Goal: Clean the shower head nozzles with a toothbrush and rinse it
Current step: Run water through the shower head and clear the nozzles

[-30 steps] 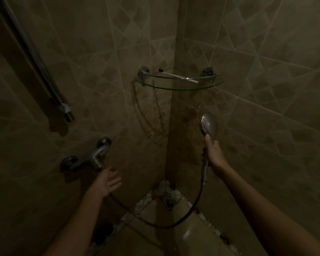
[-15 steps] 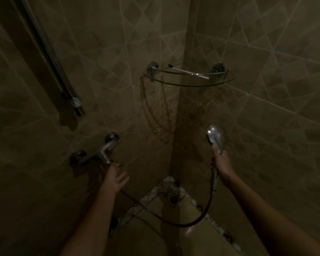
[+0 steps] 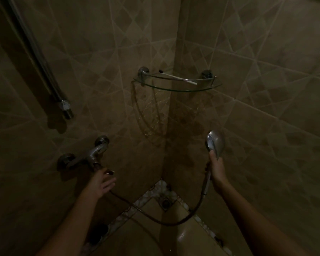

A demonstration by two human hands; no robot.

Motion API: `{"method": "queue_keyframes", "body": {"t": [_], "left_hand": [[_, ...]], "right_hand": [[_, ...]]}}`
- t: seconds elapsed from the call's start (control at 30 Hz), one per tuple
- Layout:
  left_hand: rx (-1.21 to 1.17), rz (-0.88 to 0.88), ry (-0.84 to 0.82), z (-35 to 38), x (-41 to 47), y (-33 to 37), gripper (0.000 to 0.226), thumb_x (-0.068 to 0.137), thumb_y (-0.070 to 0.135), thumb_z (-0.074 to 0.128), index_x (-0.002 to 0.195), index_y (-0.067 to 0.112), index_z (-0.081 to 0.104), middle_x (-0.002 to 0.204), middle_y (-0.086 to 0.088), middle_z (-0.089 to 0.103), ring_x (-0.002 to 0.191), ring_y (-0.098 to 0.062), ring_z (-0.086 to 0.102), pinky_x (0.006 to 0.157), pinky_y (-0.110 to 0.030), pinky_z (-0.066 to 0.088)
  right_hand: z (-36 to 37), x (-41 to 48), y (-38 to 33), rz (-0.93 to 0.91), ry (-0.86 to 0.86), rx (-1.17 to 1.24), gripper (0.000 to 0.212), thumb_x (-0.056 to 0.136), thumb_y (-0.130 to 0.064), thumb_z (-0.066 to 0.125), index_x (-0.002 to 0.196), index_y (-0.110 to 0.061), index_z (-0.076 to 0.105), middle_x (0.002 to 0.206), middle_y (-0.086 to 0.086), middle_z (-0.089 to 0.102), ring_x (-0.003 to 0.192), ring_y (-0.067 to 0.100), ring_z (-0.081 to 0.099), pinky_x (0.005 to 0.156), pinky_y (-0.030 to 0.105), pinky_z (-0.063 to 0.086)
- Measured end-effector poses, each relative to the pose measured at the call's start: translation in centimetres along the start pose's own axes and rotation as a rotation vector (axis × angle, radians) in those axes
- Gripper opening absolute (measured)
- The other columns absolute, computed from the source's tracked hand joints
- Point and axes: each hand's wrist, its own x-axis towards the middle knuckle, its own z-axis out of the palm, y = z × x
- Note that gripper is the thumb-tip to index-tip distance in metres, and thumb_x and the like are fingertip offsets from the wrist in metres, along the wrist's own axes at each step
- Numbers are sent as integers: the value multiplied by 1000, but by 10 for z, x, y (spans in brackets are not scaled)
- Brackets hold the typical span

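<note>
My right hand [image 3: 217, 169] grips the handle of a chrome shower head [image 3: 215, 144], held upright near the tiled corner with its face turned left. Its hose [image 3: 166, 221] loops down across the floor to the wall mixer tap [image 3: 94, 153] on the left wall. My left hand [image 3: 102, 182] is just under the tap, fingers spread, fingertips at the tap's lower end. A white toothbrush [image 3: 177, 77] lies on the glass corner shelf [image 3: 179, 88] above, away from both hands.
A chrome riser rail [image 3: 44, 67] runs diagonally down the left wall. A floor drain [image 3: 165, 202] sits in the corner below. The room is dim, with brown patterned tiles on both walls.
My left hand has risen from below the tap to touch its lower end. The view tilted up a little, so the shelf, the tap and the shower head sit lower in the frame.
</note>
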Motion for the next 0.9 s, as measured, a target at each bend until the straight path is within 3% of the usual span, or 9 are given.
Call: {"method": "queue_keyframes", "body": {"t": [0.07,0.3,0.5,0.63,0.77,0.83,0.9], "left_hand": [[-1,-2,-14,-1,0,-1,36,103,28,46,136,16,48,149,-9,50,132,-35,52,72,-37,49],[14,-4,-34,-4,-5,-4,45,102,27,49,145,17,45,150,-7,49,130,-34,54,91,-40,46],[13,-13,-55,-3,-11,-5,41,103,28,46,143,19,47,148,-5,51,109,-31,59,82,-39,50],[23,-35,-60,-3,-13,-5,41,104,30,43,143,17,47,149,-7,50,128,-35,55,85,-38,48],[-4,-49,-70,-4,-12,-4,43,105,29,41,145,16,46,146,-7,53,131,-35,54,82,-39,49],[-17,-59,-76,-4,-12,-3,39,104,28,43,139,14,51,145,-6,55,126,-34,57,76,-37,51],[-20,-76,-93,-4,-11,-1,25,102,27,47,114,9,60,142,-8,56,112,-32,61,70,-34,50]], "right_hand": [[-1,1,0,5,0,9,43,101,-52,45,113,-11,49,91,9,56,77,22,54,68,34,44],[-9,0,4,-9,-2,-1,42,99,-56,45,107,-15,51,91,10,56,78,24,54,70,37,45],[-13,0,5,10,18,7,47,98,-59,45,112,-15,51,93,10,57,82,25,56,75,39,46],[-15,-1,3,19,18,5,49,97,-61,44,115,-15,50,96,9,58,85,25,57,74,39,46],[-14,-3,0,18,18,16,48,99,-57,45,118,-13,51,96,10,58,84,24,56,74,38,45],[-14,-4,-1,9,18,20,48,100,-55,45,119,-12,51,95,8,59,82,23,57,74,37,46],[-13,-6,-3,4,11,11,44,101,-54,44,118,-14,49,94,6,59,81,22,57,72,35,46]]}}
